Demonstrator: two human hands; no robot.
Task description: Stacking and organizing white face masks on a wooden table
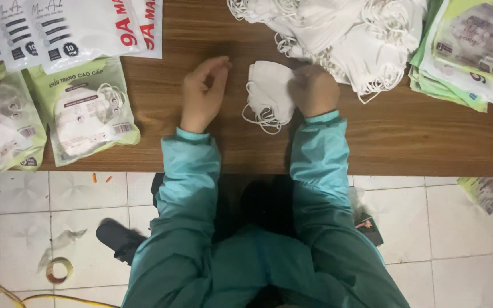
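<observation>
Loose mask heap [343,34] and packet stacks [463,51] cut off at top edge; right-hand fingertips hidden.

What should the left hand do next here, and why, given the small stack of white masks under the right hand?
Probably bring the left hand across to the small stack of white masks. It hovers loosely curled and empty over the wooden table, while the right hand alone rests on the stack's right edge, ear loops trailing loose at the near side. A second hand would likely square them up.
</observation>
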